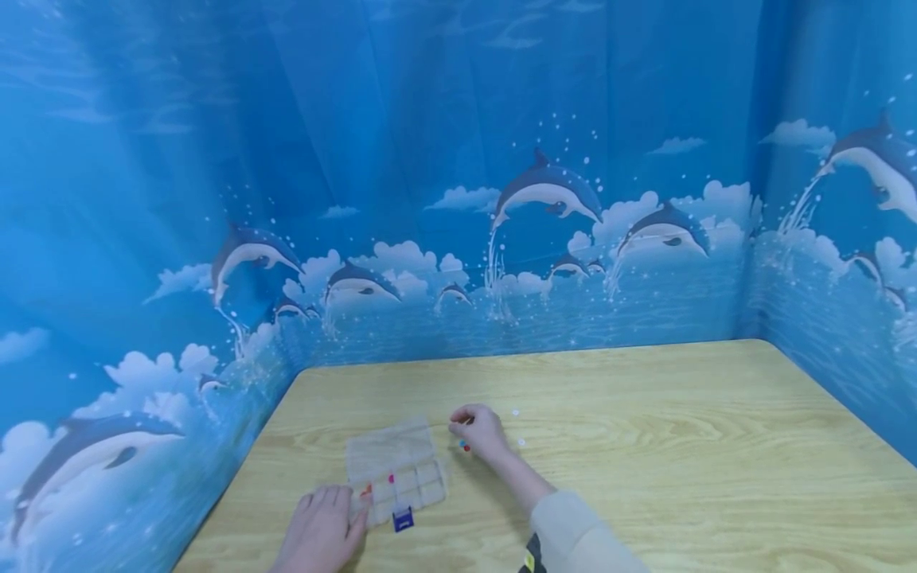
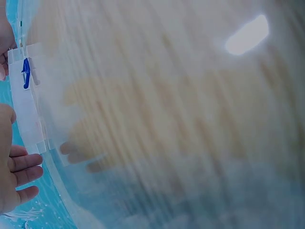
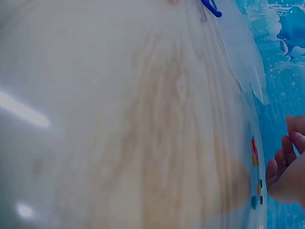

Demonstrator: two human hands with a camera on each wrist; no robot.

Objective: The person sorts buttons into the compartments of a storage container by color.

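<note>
A clear plastic compartment box (image 1: 407,484) stands on the table, its see-through lid (image 1: 387,447) folded back. An orange-red piece (image 1: 367,490) and a pink piece (image 1: 391,478) lie in separate compartments. My left hand (image 1: 322,521) rests at the box's left edge; in the left wrist view its fingers (image 2: 28,175) are spread, fairly straight. Right of the box, my right hand (image 1: 481,431) is above the table, thumb and forefinger together; whether a small piece is between them is hidden. Beneath it lie a blue piece (image 1: 462,443) and a red piece (image 1: 467,448).
Two small white discs (image 1: 515,412) (image 1: 521,442) lie right of my right hand. A dark blue tag (image 1: 403,520) sits at the box's front edge. The wood-grain table (image 1: 680,454) reaches to blue dolphin-print curtains (image 1: 444,159) at the back and sides.
</note>
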